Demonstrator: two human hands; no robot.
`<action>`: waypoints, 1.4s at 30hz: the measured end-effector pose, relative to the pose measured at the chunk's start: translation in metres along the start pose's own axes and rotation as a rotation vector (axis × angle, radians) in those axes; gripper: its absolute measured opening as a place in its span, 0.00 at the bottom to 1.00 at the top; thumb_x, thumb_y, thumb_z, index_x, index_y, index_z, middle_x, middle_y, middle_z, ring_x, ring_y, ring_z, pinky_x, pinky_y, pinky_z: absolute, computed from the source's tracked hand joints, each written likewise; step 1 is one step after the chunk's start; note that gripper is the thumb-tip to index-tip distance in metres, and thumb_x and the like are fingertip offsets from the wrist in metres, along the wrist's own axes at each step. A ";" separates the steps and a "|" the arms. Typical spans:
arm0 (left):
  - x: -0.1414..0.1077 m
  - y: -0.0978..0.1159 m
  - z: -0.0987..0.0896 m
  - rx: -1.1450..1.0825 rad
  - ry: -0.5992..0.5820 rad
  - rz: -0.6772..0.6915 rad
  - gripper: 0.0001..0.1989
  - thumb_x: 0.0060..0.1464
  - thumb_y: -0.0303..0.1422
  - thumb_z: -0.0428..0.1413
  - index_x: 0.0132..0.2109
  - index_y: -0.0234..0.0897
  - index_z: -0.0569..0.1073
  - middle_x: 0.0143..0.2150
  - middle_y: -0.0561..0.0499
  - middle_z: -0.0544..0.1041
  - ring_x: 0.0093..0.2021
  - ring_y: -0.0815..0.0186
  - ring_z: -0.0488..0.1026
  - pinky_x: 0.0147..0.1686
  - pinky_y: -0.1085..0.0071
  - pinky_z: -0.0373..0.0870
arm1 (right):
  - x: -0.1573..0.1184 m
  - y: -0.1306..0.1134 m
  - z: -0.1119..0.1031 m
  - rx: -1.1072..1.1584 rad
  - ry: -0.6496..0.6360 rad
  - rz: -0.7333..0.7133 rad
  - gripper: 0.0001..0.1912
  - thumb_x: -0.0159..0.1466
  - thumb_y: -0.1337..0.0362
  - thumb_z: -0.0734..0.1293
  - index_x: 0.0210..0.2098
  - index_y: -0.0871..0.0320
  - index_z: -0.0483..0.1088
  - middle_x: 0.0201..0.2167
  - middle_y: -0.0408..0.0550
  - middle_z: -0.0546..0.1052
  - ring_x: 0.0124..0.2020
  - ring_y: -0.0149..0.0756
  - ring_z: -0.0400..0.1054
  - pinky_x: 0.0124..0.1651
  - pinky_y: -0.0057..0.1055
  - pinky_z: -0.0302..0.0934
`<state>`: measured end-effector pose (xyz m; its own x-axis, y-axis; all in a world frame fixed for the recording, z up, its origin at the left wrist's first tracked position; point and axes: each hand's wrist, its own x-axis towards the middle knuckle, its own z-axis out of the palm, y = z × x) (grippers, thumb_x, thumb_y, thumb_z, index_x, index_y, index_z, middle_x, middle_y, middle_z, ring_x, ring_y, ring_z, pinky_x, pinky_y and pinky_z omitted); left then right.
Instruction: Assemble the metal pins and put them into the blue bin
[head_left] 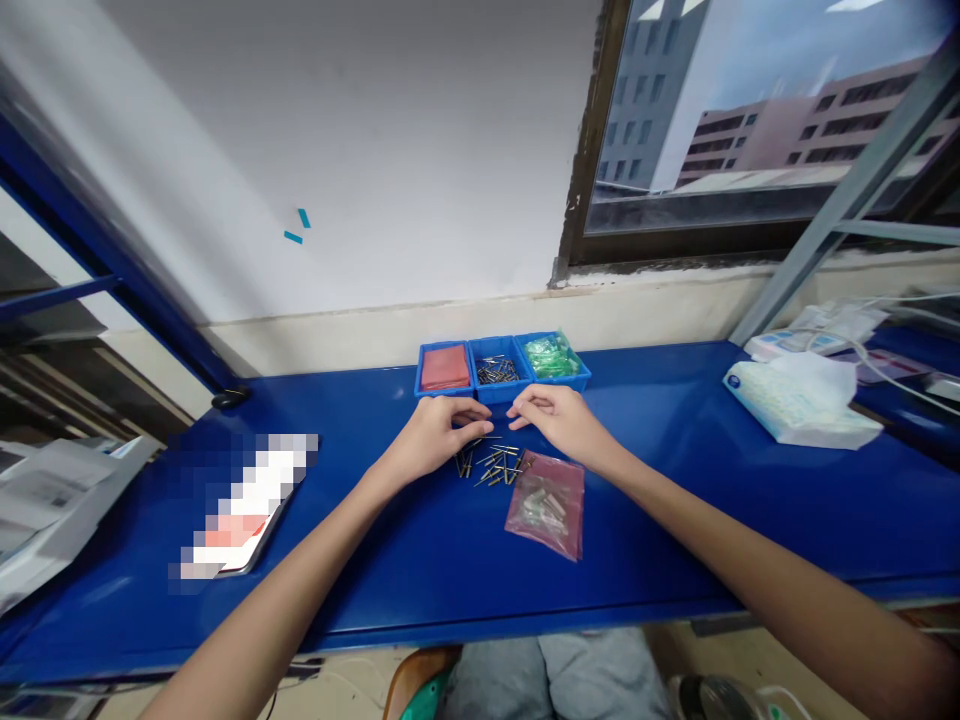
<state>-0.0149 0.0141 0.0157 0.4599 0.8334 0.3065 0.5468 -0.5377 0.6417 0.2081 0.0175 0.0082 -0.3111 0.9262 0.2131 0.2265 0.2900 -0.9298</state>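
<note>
My left hand point(442, 432) hovers over the table just in front of the blue bins, its thumb and fingertips drawn close together. Facing it, my right hand point(555, 420) has its fingers curled in, thumb near the index finger. Whatever either hand pinches is too small to make out. Below them lies a loose pile of blind rivets point(501, 465), thin metal pins with thicker ends. A few more rivets sit under my left fingers. Beside the pile, a pinkish clear plastic bag point(546, 508) lies flat with small pale pieces inside, below my right wrist.
Behind my hands stand three joined blue bins: one with red sheets or bags point(445, 369), one with rivets point(497, 370), one with green plastic packets point(551, 356). A phone-like device point(251, 515), partly pixelated, lies left. A tissue pack point(799, 400) rests right; papers point(67, 510) far left.
</note>
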 end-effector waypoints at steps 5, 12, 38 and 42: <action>-0.001 -0.008 0.005 0.089 0.045 0.004 0.11 0.62 0.35 0.56 0.47 0.39 0.80 0.43 0.50 0.82 0.36 0.64 0.79 0.38 0.70 0.74 | -0.002 0.003 0.002 0.010 -0.006 -0.010 0.10 0.66 0.60 0.65 0.31 0.59 0.70 0.33 0.50 0.79 0.37 0.41 0.79 0.45 0.38 0.71; -0.002 -0.014 0.012 0.198 0.000 0.105 0.11 0.62 0.31 0.56 0.50 0.40 0.77 0.48 0.48 0.80 0.45 0.61 0.78 0.46 0.66 0.73 | 0.001 0.006 0.003 0.081 0.008 0.014 0.10 0.66 0.61 0.66 0.30 0.58 0.69 0.33 0.49 0.78 0.39 0.41 0.79 0.48 0.38 0.71; -0.004 -0.003 0.031 0.076 0.171 0.097 0.06 0.66 0.29 0.51 0.42 0.37 0.73 0.37 0.50 0.77 0.35 0.66 0.72 0.37 0.71 0.66 | -0.005 -0.007 0.009 0.762 -0.003 0.184 0.16 0.65 0.50 0.68 0.34 0.58 0.73 0.42 0.54 0.80 0.50 0.45 0.74 0.60 0.47 0.62; -0.002 -0.002 0.032 -0.078 0.221 0.037 0.09 0.65 0.30 0.52 0.49 0.39 0.75 0.42 0.50 0.79 0.37 0.66 0.75 0.39 0.70 0.69 | -0.004 -0.010 0.006 0.758 0.021 0.178 0.13 0.66 0.54 0.68 0.34 0.58 0.73 0.42 0.53 0.80 0.50 0.44 0.74 0.58 0.44 0.64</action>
<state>0.0053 0.0092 -0.0089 0.3097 0.8254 0.4720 0.4726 -0.5644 0.6768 0.2020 0.0096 0.0147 -0.3099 0.9499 0.0400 -0.4242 -0.1005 -0.9000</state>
